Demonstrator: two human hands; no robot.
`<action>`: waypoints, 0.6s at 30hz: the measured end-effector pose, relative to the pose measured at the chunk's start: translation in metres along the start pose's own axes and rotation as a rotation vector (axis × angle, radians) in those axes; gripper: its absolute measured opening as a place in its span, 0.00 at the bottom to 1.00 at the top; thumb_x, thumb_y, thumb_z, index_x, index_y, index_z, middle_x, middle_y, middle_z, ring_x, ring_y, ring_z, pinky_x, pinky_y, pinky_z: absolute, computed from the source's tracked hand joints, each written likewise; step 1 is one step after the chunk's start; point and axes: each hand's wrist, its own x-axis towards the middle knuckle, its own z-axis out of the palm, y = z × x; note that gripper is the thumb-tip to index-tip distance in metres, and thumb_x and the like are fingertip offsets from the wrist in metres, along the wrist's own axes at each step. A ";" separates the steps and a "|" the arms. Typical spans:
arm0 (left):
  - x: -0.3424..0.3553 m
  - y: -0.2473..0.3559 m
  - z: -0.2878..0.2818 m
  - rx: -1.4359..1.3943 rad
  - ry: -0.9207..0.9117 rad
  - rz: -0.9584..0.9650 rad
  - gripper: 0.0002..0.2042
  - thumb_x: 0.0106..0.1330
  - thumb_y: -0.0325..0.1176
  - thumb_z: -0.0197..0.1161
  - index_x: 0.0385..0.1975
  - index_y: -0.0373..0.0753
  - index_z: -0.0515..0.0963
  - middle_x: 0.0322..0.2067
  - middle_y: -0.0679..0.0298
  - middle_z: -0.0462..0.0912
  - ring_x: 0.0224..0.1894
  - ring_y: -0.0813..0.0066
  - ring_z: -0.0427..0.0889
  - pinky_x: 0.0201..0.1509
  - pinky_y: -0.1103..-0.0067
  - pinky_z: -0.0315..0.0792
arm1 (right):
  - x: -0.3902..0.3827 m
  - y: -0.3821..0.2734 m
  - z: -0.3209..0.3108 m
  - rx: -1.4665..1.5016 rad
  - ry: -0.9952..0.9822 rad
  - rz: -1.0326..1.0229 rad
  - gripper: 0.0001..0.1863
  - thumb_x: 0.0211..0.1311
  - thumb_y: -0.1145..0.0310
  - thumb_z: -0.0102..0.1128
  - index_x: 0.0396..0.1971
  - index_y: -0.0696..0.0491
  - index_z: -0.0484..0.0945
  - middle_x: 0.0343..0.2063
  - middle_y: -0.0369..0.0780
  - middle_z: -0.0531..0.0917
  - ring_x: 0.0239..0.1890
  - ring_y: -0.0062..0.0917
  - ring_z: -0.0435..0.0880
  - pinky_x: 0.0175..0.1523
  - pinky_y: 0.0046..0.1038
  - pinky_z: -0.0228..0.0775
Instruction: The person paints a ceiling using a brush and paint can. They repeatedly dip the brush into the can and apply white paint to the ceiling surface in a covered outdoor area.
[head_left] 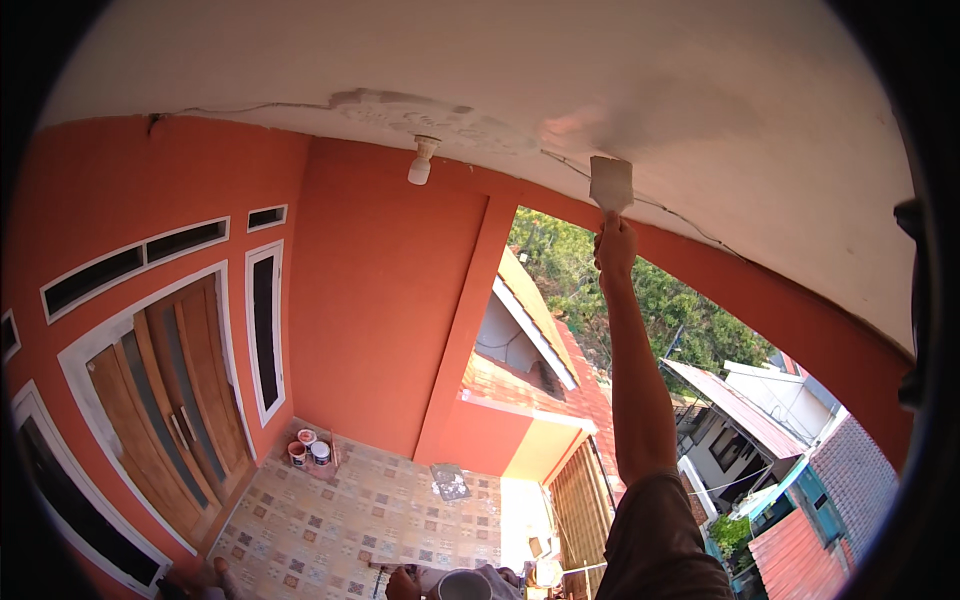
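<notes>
My right hand (614, 243) is raised overhead, gripping the handle of a wide putty knife (611, 180). The blade is at the white ceiling (740, 90), over a thin wire or crack line and near a smeared, patched area (420, 115); whether it touches is unclear. A white bulb in a socket (421, 160) hangs to its left. At the lower edge my left hand (402, 584) is mostly cut off, fingers curled beside a pale round container (462, 586); what it holds is unclear.
An orange wall (370, 300) has wooden doors (165, 390) and windows at left. Paint buckets (321, 452) stand on the patterned tile floor (290, 510) far below, near a grey sheet (449, 480). An opening at right shows roofs (800, 560), trees (660, 310) and a railing.
</notes>
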 end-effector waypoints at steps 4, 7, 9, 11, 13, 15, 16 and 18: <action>-0.004 0.017 -0.023 -0.032 0.000 0.021 0.19 0.73 0.49 0.54 0.41 0.36 0.76 0.34 0.46 0.83 0.32 0.49 0.83 0.34 0.61 0.78 | -0.022 -0.073 -0.033 0.067 -0.101 0.002 0.20 0.75 0.57 0.48 0.24 0.54 0.72 0.10 0.30 0.67 0.07 0.12 0.59 0.11 0.21 0.46; -0.002 0.027 -0.036 -0.080 -0.021 0.045 0.19 0.73 0.49 0.54 0.39 0.35 0.77 0.33 0.45 0.83 0.33 0.48 0.83 0.35 0.60 0.78 | -0.056 -0.126 -0.066 0.044 -0.205 -0.034 0.21 0.76 0.56 0.47 0.24 0.55 0.72 0.10 0.30 0.66 0.07 0.11 0.57 0.11 0.20 0.45; 0.000 0.030 -0.042 -0.094 -0.035 0.050 0.19 0.73 0.48 0.53 0.37 0.34 0.78 0.31 0.45 0.83 0.34 0.47 0.83 0.36 0.60 0.78 | -0.082 -0.155 -0.088 0.022 -0.197 -0.044 0.21 0.77 0.54 0.47 0.26 0.54 0.73 0.11 0.28 0.65 0.07 0.08 0.56 0.10 0.17 0.44; 0.002 0.034 -0.045 -0.087 -0.036 0.049 0.20 0.74 0.48 0.53 0.35 0.34 0.78 0.30 0.45 0.84 0.34 0.46 0.83 0.37 0.60 0.78 | -0.104 -0.179 -0.105 0.058 -0.194 -0.080 0.21 0.77 0.54 0.47 0.27 0.54 0.73 0.11 0.28 0.65 0.07 0.07 0.55 0.10 0.16 0.43; 0.005 0.035 -0.046 -0.077 -0.066 0.018 0.20 0.74 0.48 0.52 0.34 0.34 0.78 0.28 0.45 0.84 0.34 0.45 0.83 0.38 0.59 0.78 | -0.125 -0.197 -0.121 0.122 -0.165 -0.114 0.20 0.78 0.57 0.46 0.27 0.55 0.73 0.10 0.29 0.65 0.07 0.08 0.54 0.11 0.17 0.42; 0.006 0.036 -0.044 -0.067 0.005 0.074 0.20 0.74 0.47 0.51 0.33 0.34 0.78 0.28 0.45 0.84 0.33 0.44 0.84 0.37 0.58 0.78 | -0.143 -0.206 -0.134 0.179 -0.124 -0.191 0.20 0.78 0.57 0.45 0.27 0.54 0.72 0.10 0.29 0.64 0.07 0.07 0.54 0.10 0.16 0.42; 0.005 0.036 -0.043 -0.088 0.042 0.071 0.21 0.74 0.47 0.52 0.32 0.33 0.78 0.28 0.44 0.84 0.32 0.43 0.84 0.36 0.58 0.78 | -0.150 -0.208 -0.138 0.208 -0.107 -0.228 0.20 0.79 0.57 0.44 0.28 0.54 0.72 0.10 0.28 0.64 0.07 0.07 0.54 0.10 0.16 0.42; 0.006 0.034 -0.042 -0.081 -0.046 0.029 0.21 0.74 0.47 0.52 0.31 0.33 0.78 0.27 0.44 0.84 0.32 0.44 0.84 0.36 0.58 0.78 | -0.161 -0.207 -0.145 0.164 -0.035 -0.309 0.19 0.79 0.59 0.44 0.28 0.53 0.71 0.10 0.29 0.64 0.08 0.06 0.55 0.11 0.16 0.42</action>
